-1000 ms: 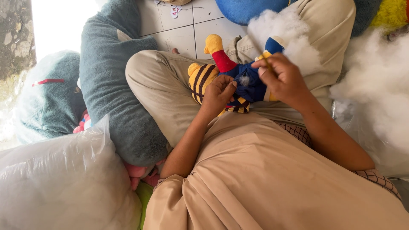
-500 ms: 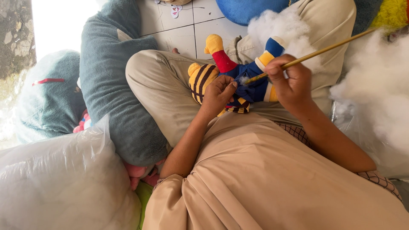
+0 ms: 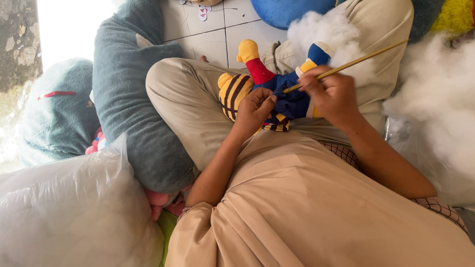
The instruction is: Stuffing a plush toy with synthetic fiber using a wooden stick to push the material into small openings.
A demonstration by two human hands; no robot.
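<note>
From my seat at the far end of the feed I look down onto a lap in beige trousers (image 3: 193, 106), and on it lies the small plush doll (image 3: 267, 86), striped yellow and brown at one end, with a red and yellow limb and a dark blue body. The left hand (image 3: 253, 112) has its fingers curled shut on the doll's blue middle, pinning it against the thigh. The right hand (image 3: 334, 94) is closed around a thin yellow stick (image 3: 346, 65), held much like a pencil, with the tip touching the blue cloth just beside the left thumb.

I judge the step in hand to be packing: the stick's tip sits at what looks like an opening in the body (I cannot make out the seam itself). Loose white stuffing (image 3: 440, 99) is heaped to the right, and another tuft (image 3: 326, 34) rests on the far knee, just behind the doll.

The next move, as I read it, calls for a short, controlled push along the stick's line, with the left grip firm so the doll does not slide, and care that the tip does not poke through the fabric.

A large grey-blue plush (image 3: 133, 99) lies on the tiled floor (image 3: 198, 34) to the left, with a clear plastic bag (image 3: 69, 212) nearer.
</note>
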